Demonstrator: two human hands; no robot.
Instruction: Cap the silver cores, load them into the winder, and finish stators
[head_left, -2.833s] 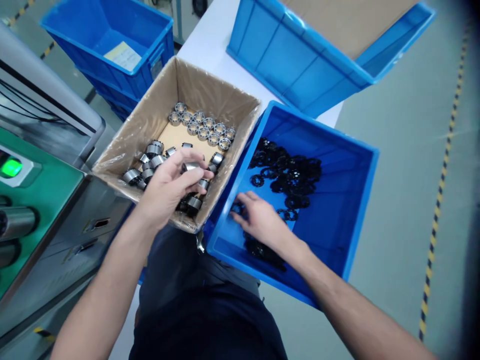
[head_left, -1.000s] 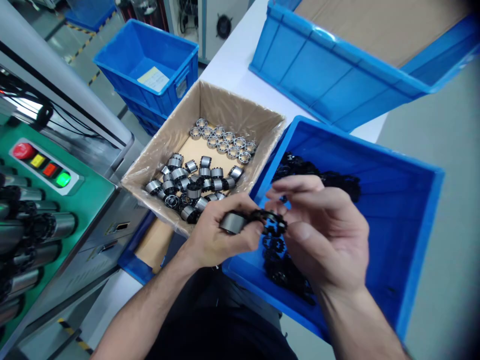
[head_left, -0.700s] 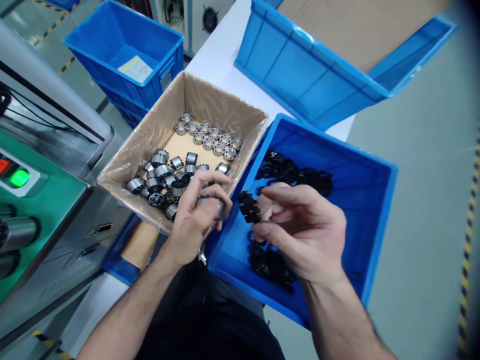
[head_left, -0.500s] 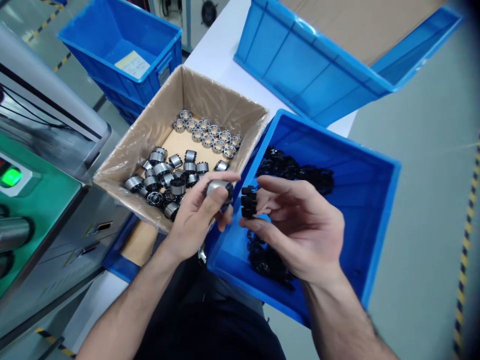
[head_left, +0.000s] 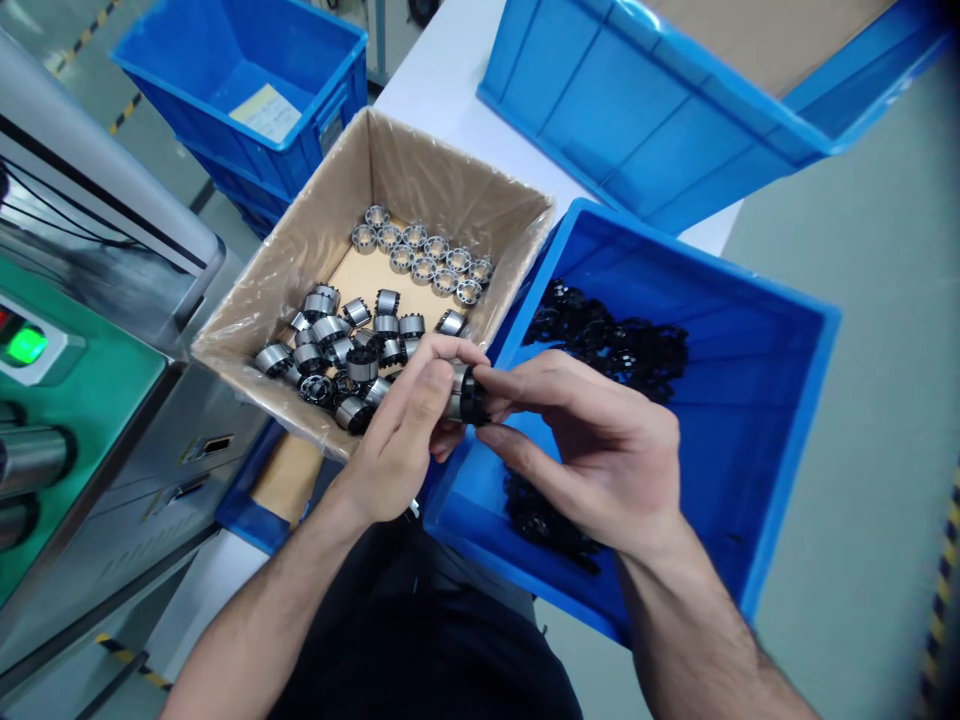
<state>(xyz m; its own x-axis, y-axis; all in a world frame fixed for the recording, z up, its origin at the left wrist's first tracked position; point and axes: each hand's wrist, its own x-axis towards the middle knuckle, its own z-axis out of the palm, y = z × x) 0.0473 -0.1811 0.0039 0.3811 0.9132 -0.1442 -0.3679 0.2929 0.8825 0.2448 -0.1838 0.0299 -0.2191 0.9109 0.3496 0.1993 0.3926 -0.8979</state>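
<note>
My left hand (head_left: 409, 425) is closed round a silver metal ring core (head_left: 454, 392), in front of the cardboard box. Thumb and fingers of my right hand (head_left: 600, 440) pinch a black toothed plastic ring (head_left: 472, 396) against the core's right end, and the two parts touch. How deep the ring sits is hidden by my fingers. In the cardboard box (head_left: 262, 290), bare metal cores (head_left: 422, 268) stand in rows, and a loose heap of cores with black ends (head_left: 362, 362) lies nearer me. Black plastic rings (head_left: 600, 335) fill part of the blue bin (head_left: 750, 400) under my right hand.
A larger blue crate (head_left: 637, 110) with cardboard stands on the white table (head_left: 450, 80) behind. Stacked blue crates (head_left: 315, 140) are at the back left. A green-topped machine (head_left: 90, 370) with a lit green button borders the left side.
My right hand has moved left and brought the black ring from a gap away into contact with the metal core in my left hand. The view has shifted slightly.
</note>
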